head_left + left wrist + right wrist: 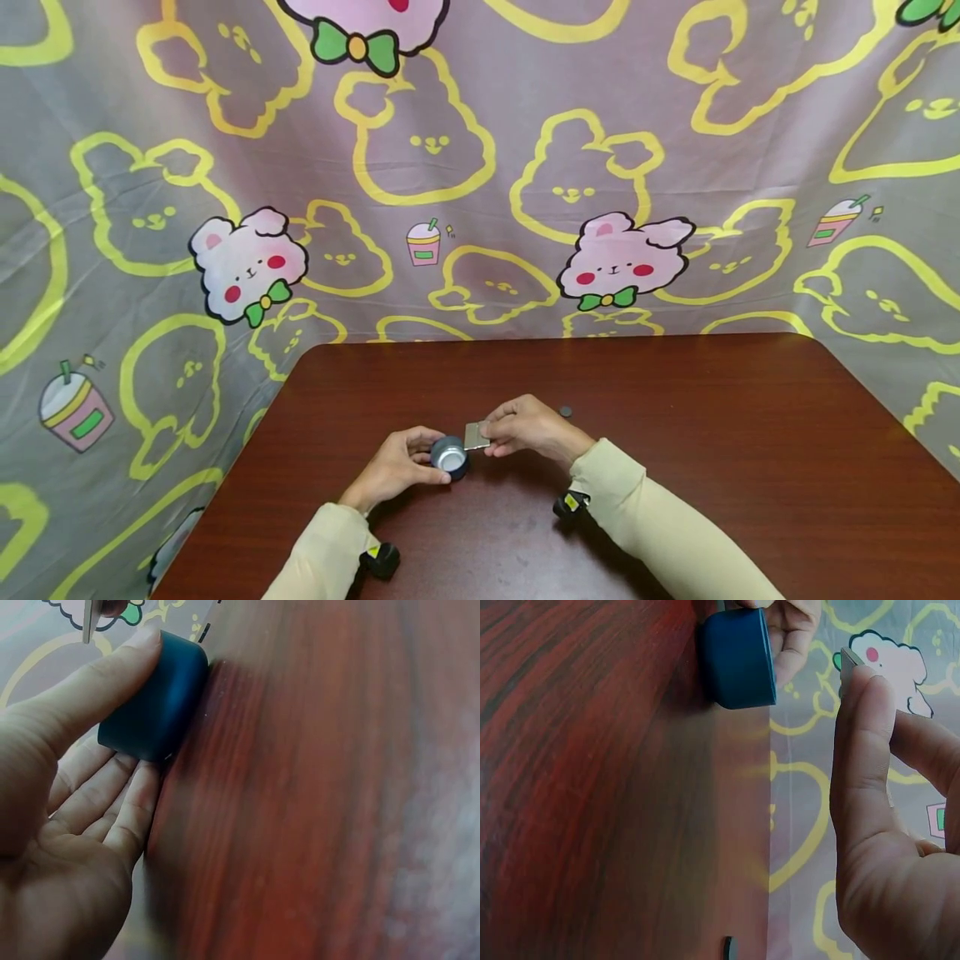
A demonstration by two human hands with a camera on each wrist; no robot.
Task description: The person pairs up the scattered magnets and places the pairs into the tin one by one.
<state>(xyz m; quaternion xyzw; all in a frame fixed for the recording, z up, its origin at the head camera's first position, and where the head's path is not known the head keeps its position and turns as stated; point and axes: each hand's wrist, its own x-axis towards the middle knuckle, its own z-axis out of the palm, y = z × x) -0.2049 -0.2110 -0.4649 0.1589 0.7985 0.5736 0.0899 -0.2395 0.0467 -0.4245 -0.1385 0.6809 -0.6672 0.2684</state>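
- Head view, lower centre: left hand grasps a dark blue container from opposite sides, on the table.
- Right hand pinches a thin, flat plate at the container's upper right.
- Small dark disc lies at the right hand's upper right.
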